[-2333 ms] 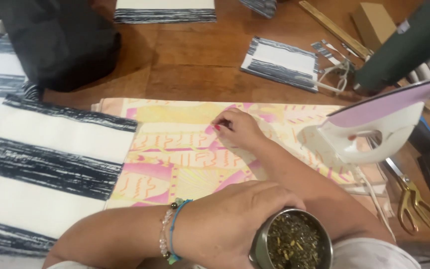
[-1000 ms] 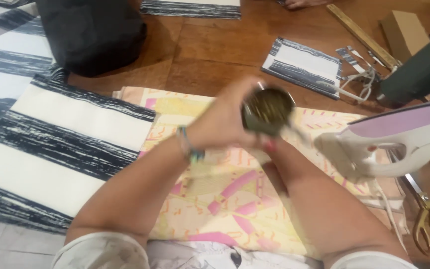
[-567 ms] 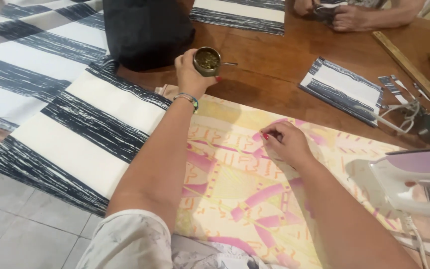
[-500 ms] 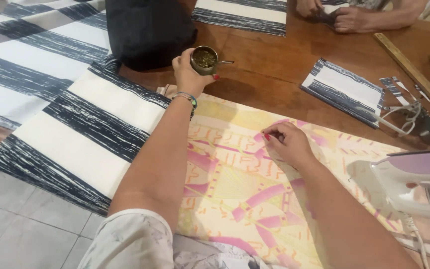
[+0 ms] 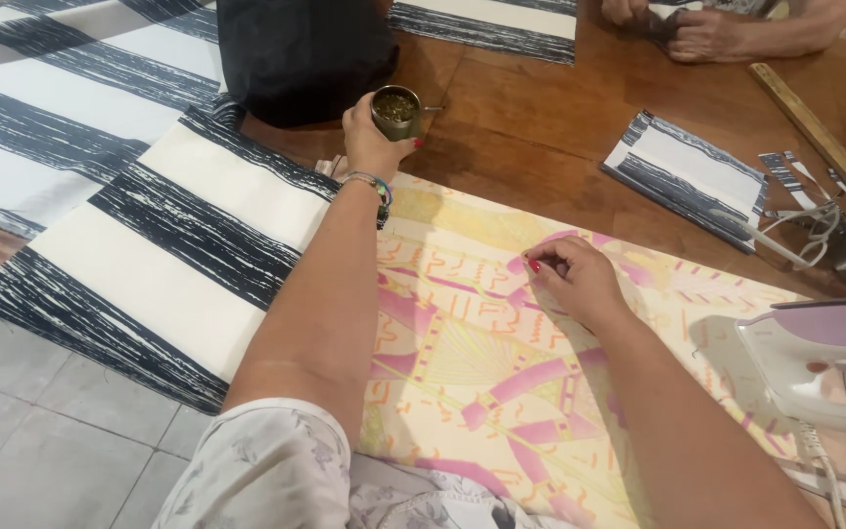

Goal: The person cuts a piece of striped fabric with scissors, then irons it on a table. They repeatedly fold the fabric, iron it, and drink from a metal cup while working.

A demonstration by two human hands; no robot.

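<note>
Metal cup [image 5: 396,106] of green herb, gripped in the left hand [image 5: 372,144], fingers wrapped round its wall, held over the brown wooden table [image 5: 550,127] just in front of a black bag [image 5: 304,51]. A thin metal straw sticking out sideways from the cup's rim. Beaded bracelets [image 5: 377,186] on that wrist.

Right hand [image 5: 573,278] resting on the yellow and pink patterned fabric [image 5: 462,343], fingers curled, red-nailed fingertips pinched together against the cloth; whether anything small sits between them, cannot tell.

Patterned fabric spread flat on the table, its left edge lying over a black and cream striped cloth [image 5: 178,255] that hangs past the table edge above a grey tiled floor [image 5: 41,441]. A white and lilac iron [image 5: 815,362] standing at the right, on the fabric's far corner, cord trailing down beside it.

Farther off: a small folded piece of striped cloth [image 5: 689,171], narrow striped scraps near it, a wooden ruler [image 5: 815,132] lying aslant, and another person's hands [image 5: 678,24] closed on something dark at the table's far edge.
</note>
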